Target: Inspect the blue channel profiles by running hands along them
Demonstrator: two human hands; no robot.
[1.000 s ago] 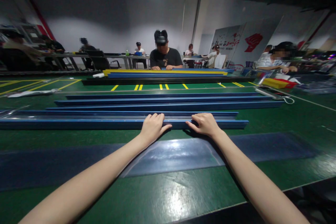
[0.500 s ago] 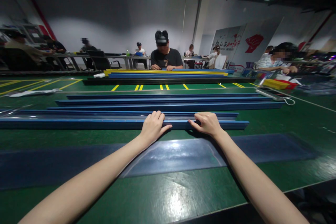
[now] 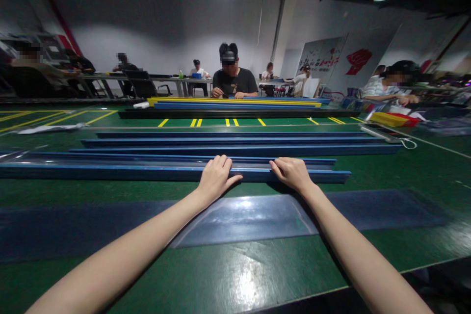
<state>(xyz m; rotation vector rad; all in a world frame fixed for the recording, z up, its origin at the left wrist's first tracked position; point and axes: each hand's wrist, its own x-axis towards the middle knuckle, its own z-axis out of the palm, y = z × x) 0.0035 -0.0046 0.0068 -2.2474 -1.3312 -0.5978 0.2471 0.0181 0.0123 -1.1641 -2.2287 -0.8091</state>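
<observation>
A long blue channel strip (image 3: 110, 172) lies across the green table, its raised edges running left to right with a clear insert between them. My left hand (image 3: 215, 175) is closed over it near the middle, fingers over the far edge and thumb along the near one. Farther right, my right hand (image 3: 291, 173) grips the same strip with its fingers curled and the thumb pressed at the near edge. What lies under the palms is hidden. Under my forearms a flat, clear bluish plastic sheet (image 3: 243, 221) is spread on the tabletop.
More blue strips (image 3: 235, 149) lie just beyond, parallel to the held one. Farther back are a yellow strip (image 3: 235, 103) and a black strip (image 3: 184, 114). A co-worker (image 3: 235, 81) sits opposite. A white-corded bar (image 3: 382, 133) lies at the right.
My right thumb has drawn in slightly toward its fingers. Both hands stay at the same spots on the strip, while the view has shifted a little.
</observation>
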